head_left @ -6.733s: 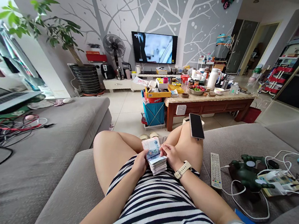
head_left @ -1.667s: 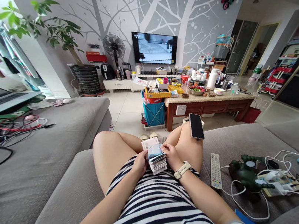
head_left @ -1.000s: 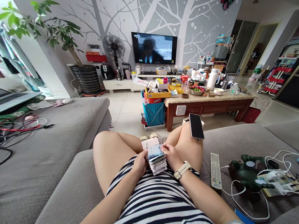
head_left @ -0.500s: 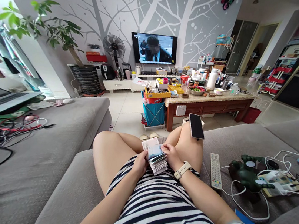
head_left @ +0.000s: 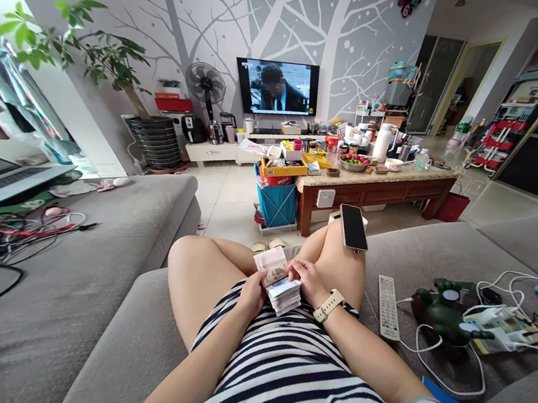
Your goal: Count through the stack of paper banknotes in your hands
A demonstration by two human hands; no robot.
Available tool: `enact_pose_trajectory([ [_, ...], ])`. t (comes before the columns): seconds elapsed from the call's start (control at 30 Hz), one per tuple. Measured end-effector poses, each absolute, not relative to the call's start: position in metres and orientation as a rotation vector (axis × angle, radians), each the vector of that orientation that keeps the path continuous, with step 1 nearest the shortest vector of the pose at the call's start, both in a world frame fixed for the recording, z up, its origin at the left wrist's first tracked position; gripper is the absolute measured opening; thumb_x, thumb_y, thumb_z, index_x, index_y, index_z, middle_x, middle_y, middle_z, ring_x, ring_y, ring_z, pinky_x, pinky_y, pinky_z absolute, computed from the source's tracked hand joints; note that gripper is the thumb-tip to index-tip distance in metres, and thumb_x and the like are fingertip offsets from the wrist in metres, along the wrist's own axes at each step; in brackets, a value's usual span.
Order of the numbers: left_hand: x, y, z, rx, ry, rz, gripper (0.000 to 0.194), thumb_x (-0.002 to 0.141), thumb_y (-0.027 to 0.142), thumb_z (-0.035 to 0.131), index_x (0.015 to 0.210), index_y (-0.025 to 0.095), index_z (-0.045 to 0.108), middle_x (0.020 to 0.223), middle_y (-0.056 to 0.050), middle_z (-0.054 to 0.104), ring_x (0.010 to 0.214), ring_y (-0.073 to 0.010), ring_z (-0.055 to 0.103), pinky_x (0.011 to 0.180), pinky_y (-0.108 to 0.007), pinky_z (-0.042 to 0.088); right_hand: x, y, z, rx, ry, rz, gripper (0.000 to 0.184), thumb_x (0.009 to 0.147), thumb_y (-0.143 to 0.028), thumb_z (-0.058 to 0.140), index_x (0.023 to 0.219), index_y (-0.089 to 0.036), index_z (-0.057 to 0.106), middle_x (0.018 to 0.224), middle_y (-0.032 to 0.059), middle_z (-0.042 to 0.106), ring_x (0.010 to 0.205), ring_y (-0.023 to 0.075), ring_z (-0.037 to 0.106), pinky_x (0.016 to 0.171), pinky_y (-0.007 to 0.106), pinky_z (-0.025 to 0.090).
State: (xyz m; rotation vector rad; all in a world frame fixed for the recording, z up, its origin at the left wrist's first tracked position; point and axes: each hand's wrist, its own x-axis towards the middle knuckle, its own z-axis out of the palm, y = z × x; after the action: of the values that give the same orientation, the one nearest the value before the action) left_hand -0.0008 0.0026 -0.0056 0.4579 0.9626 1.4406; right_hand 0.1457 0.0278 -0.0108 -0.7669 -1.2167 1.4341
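A: State the condition of the left hand.

B: The left hand (head_left: 254, 291) is closed on the left edge of the thick stack of pale paper banknotes with blue and brown print (head_left: 282, 287), thumb uppermost.

A: State the condition of the right hand.

B: The right hand (head_left: 306, 278) has its fingers bent, with the tips at the right edge of the stack. Whether a note is pinched between them cannot be told. A wristwatch with a beige strap (head_left: 329, 305) is fitted to that wrist.

A: Locate the stack.

B: Between both hands, above the lap, in front of the navy-and-white striped fabric shirt (head_left: 285, 365). A brown-printed face shows on the far side, a blue-printed face nearer the body.

A: Adjacent items?

B: A black rectangular smartphone (head_left: 353, 227) rests on the bare right leg (head_left: 340, 269). A long white plastic remote control (head_left: 388, 307) lies beside that leg on the grey fabric sofa (head_left: 413, 250)
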Motion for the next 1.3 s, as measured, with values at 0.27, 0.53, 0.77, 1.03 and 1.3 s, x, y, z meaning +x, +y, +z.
enact_pose_trajectory([
  [0.27,-0.003,0.005,-0.011,0.481,0.949,1.431,0.026,0.080,0.014,0.055,0.100,0.006,0.069,0.092,-0.014,0.076,0.088,-0.0259,0.072,0.085,-0.039,0.057,0.146,0.029,-0.014,-0.833,-1.268,1.370,0.038,0.068,-0.051,0.074,0.067,-0.019,0.054,0.058,-0.0034,0.050,0.057,0.0126,0.043,0.060,0.027,0.035],
  [0.53,-0.005,0.003,-0.009,0.594,0.956,1.371,0.024,0.073,0.011,0.060,0.093,0.010,0.073,0.095,-0.014,0.076,0.091,-0.0269,0.072,0.089,-0.039,0.054,0.145,0.036,-0.016,-0.928,-1.235,1.260,0.039,0.063,-0.048,0.076,0.077,-0.019,0.053,0.066,-0.0035,0.050,0.063,0.0131,0.044,0.063,0.027,0.036],
  [0.77,-0.004,0.003,-0.007,0.600,0.950,1.380,0.023,0.077,0.013,0.059,0.096,0.009,0.073,0.097,-0.014,0.076,0.096,-0.0267,0.071,0.094,-0.039,0.052,0.145,0.039,-0.022,-0.934,-1.291,1.223,0.037,0.071,-0.053,0.068,0.069,-0.018,0.054,0.062,-0.0032,0.049,0.060,0.0130,0.042,0.061,0.027,0.034],
  [1.03,-0.002,0.004,-0.005,0.412,0.917,1.460,0.021,0.083,0.016,0.054,0.095,0.009,0.070,0.095,-0.014,0.076,0.095,-0.0251,0.071,0.092,-0.037,0.054,0.146,0.026,-0.009,-0.853,-1.236,1.287,0.035,0.070,-0.048,0.072,0.068,-0.018,0.054,0.062,-0.0026,0.052,0.059,0.0126,0.043,0.060,0.027,0.034],
  [1.3,-0.001,0.004,-0.005,0.420,0.920,1.449,0.022,0.084,0.017,0.053,0.096,0.010,0.070,0.096,-0.013,0.076,0.095,-0.0258,0.071,0.092,-0.038,0.055,0.146,0.024,-0.006,-0.844,-1.219,1.356,0.033,0.069,-0.048,0.071,0.069,-0.018,0.055,0.062,-0.0023,0.053,0.059,0.0130,0.045,0.060,0.027,0.035],
])
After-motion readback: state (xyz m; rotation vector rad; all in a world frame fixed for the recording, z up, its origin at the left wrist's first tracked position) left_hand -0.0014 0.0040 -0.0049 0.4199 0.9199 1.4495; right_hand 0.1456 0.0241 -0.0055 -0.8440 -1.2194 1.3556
